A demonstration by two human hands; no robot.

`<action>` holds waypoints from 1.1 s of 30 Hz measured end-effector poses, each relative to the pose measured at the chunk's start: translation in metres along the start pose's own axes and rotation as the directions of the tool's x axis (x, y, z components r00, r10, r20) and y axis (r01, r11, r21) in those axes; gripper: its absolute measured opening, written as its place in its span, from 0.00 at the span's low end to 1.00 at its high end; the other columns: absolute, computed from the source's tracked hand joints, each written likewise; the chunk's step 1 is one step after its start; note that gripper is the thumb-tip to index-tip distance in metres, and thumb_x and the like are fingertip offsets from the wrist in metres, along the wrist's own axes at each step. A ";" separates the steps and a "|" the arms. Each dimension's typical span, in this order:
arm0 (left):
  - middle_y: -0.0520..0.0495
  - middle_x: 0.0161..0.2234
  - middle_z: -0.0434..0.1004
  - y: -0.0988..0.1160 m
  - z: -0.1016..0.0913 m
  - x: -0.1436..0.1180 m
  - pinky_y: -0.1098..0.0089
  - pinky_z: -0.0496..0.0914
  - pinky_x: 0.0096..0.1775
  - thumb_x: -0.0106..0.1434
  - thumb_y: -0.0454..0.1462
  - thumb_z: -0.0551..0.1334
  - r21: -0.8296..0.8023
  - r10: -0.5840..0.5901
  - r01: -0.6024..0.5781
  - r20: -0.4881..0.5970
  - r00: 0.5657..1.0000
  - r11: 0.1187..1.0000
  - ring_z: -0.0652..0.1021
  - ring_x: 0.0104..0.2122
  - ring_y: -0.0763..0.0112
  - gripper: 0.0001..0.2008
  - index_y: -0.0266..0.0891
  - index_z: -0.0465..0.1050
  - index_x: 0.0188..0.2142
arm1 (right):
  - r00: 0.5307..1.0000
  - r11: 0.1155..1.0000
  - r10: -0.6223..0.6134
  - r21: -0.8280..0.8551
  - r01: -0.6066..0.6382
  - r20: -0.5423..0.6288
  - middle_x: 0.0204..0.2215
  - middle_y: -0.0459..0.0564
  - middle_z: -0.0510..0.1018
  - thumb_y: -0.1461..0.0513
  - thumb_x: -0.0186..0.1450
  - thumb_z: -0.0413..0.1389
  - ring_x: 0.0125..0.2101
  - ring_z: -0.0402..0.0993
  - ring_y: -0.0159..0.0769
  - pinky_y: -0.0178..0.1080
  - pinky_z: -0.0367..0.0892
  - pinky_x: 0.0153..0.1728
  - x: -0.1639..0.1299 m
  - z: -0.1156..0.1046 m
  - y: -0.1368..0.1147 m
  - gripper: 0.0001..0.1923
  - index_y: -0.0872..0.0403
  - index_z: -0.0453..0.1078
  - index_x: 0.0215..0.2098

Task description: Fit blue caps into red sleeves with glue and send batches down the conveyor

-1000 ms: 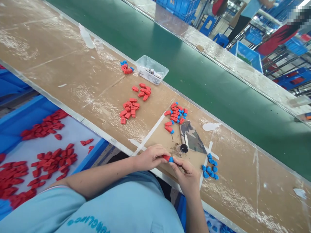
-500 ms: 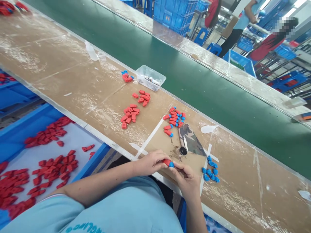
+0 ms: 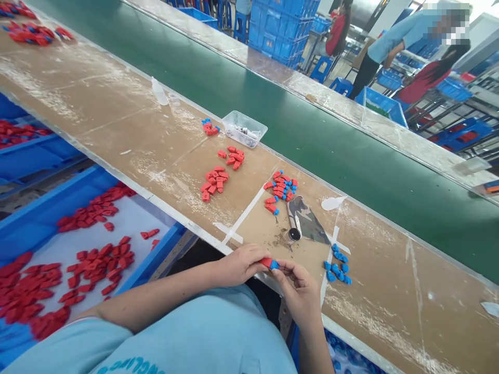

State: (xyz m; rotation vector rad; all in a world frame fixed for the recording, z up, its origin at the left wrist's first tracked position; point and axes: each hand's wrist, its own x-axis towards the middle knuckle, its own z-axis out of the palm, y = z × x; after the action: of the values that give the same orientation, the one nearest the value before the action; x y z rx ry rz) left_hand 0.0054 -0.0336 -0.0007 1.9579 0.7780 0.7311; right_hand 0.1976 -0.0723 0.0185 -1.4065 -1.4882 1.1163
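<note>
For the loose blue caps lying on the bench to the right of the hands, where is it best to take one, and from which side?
Probably from above, pinching one cap at the edge of the blue caps pile by its two sides. They lie flat and close together on the bench, so the outer ones are the freest. The right hand is nearest.

Bench (image 3: 117, 130): brown board, matt, scuffed, with whitish residue and tape strips. Belt (image 3: 312, 130): green, smooth, matt. Red parts (image 3: 213, 183) and blue caps (image 3: 337, 270): matt plastic. Tray (image 3: 245, 129): clear glossy plastic. Camouflage cloth (image 3: 307, 223): soft, matt. Crate (image 3: 47, 208): blue plastic.
</note>
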 end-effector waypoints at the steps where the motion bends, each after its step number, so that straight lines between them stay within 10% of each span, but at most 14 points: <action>1: 0.43 0.35 0.73 0.000 0.000 -0.001 0.69 0.63 0.40 0.71 0.41 0.50 0.007 0.007 -0.007 -0.007 1.000 1.000 0.71 0.36 0.65 0.13 0.36 0.68 0.41 | 1.000 1.000 -0.017 -0.025 0.016 -0.006 0.33 0.52 0.81 0.55 0.62 0.60 0.34 0.79 0.39 0.41 0.75 0.38 -0.001 0.000 -0.001 0.10 0.51 0.77 0.39; 13: 0.43 0.31 0.72 0.007 0.003 -0.007 0.69 0.62 0.37 0.72 0.43 0.47 -0.009 0.070 -0.070 -0.045 0.997 0.998 0.69 0.33 0.65 0.17 0.35 0.70 0.41 | 0.991 0.987 -0.121 -0.111 0.115 -0.051 0.30 0.50 0.82 0.56 0.60 0.62 0.30 0.79 0.38 0.38 0.75 0.31 -0.005 -0.001 0.000 0.07 0.50 0.79 0.34; 18: 0.47 0.29 0.69 0.018 0.004 -0.004 0.69 0.61 0.34 0.69 0.48 0.51 -0.245 -0.111 0.125 0.070 0.991 0.961 0.68 0.30 0.68 0.18 0.36 0.69 0.37 | 0.986 0.982 -0.159 -0.113 0.152 -0.049 0.28 0.49 0.82 0.54 0.60 0.61 0.29 0.78 0.37 0.36 0.74 0.29 -0.004 -0.008 0.000 0.08 0.48 0.79 0.33; 25: 0.58 0.19 0.52 0.014 0.019 -0.004 0.72 0.50 0.25 0.60 0.53 0.61 -0.877 -0.236 0.422 0.370 0.898 0.231 0.53 0.19 0.77 0.21 0.37 0.62 0.29 | 0.963 0.966 -0.257 -0.046 0.254 -0.080 0.35 0.52 0.82 0.57 0.65 0.57 0.37 0.78 0.39 0.40 0.74 0.37 -0.006 -0.002 -0.003 0.10 0.48 0.79 0.41; 33: 0.58 0.17 0.49 0.009 0.016 -0.004 0.72 0.47 0.24 0.61 0.47 0.62 -0.843 -0.183 0.532 0.512 0.839 0.078 0.52 0.18 0.78 0.18 0.36 0.61 0.26 | 0.997 0.996 -0.054 0.068 0.057 -0.054 0.35 0.51 0.82 0.56 0.63 0.59 0.34 0.79 0.39 0.40 0.75 0.36 -0.009 0.003 0.004 0.11 0.49 0.79 0.40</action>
State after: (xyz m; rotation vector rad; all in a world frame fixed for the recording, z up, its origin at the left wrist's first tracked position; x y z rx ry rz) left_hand 0.0166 -0.0485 -0.0008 0.5179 0.3571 0.3943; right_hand 0.1969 -0.0818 0.0143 -1.3290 -1.4300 1.0795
